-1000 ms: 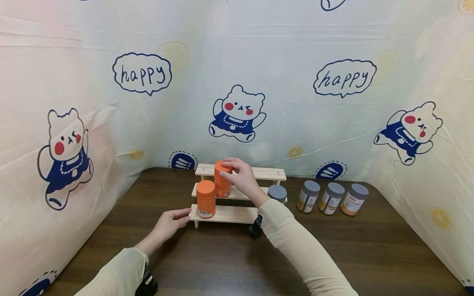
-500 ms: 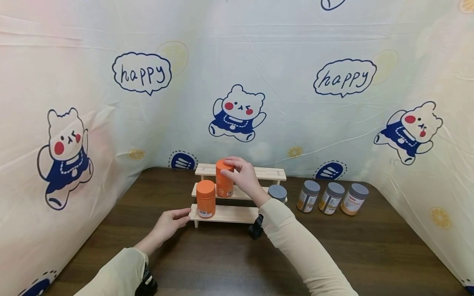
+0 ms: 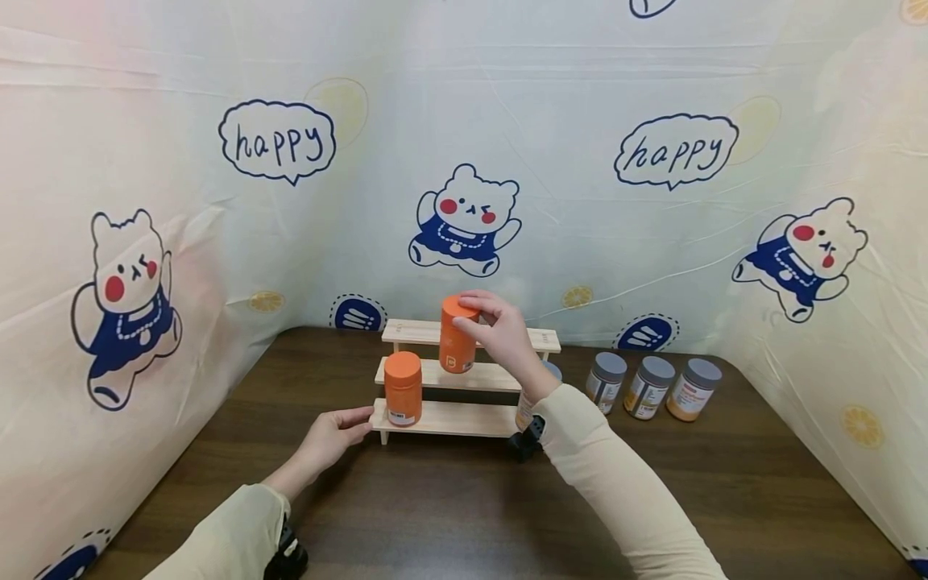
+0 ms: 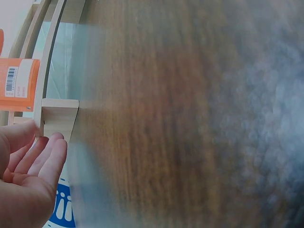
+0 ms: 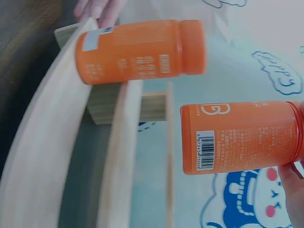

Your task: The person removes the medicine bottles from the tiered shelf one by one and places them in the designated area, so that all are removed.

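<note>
In the head view my right hand [image 3: 503,330] grips an orange bottle [image 3: 458,350] by its lid, thumb on the near side. This bottle is upright, raised over the middle step of a three-tier wooden stand [image 3: 460,419]. The right wrist view shows its barcode [image 5: 205,150] and its base apart from the planks. My left hand [image 3: 335,435] pinches the left end of the stand's lowest plank [image 4: 47,61], thumb above and fingers below. A second orange bottle [image 3: 403,391] stands on that lowest step, close to the left hand.
A grey-lidded jar [image 3: 525,409] stands at the stand's right end, partly hidden by my right wrist. Several more grey-lidded jars [image 3: 648,389] stand in a row on the brown table [image 3: 435,499] to the right. A printed cloth [image 3: 551,161] hangs behind and at both sides.
My right hand has lifted the orange bottle off the middle step and carried it up and to the right. The left hand has stayed on the stand.
</note>
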Motion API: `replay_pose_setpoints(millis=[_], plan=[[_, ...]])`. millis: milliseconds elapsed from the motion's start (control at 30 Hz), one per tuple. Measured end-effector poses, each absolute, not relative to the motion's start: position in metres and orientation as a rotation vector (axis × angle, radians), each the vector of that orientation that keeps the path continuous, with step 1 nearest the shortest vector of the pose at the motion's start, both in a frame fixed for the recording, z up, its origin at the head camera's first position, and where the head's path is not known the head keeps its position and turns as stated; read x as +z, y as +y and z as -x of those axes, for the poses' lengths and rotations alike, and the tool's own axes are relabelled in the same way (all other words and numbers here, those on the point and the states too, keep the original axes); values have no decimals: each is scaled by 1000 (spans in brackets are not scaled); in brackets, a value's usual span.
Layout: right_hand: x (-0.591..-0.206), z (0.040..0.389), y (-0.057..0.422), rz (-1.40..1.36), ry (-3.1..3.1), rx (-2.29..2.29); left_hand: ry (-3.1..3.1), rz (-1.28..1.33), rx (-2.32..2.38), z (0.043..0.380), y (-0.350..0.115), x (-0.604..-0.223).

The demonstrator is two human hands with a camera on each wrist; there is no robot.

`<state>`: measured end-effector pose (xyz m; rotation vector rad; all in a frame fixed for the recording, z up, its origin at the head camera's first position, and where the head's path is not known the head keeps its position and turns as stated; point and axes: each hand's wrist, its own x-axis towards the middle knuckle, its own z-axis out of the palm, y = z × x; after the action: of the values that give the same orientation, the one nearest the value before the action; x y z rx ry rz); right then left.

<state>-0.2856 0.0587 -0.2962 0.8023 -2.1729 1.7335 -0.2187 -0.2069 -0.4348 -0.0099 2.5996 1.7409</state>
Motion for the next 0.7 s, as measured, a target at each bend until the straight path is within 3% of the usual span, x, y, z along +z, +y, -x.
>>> replay_pose_setpoints(millis=[333,700], plan=[[-268,270,98,-764,-2111,1692,2615,-103,1744,216,-210,-434],[-257,253,152,-708,-2074,1643,2602,-7,1732,217,-206,-433]])
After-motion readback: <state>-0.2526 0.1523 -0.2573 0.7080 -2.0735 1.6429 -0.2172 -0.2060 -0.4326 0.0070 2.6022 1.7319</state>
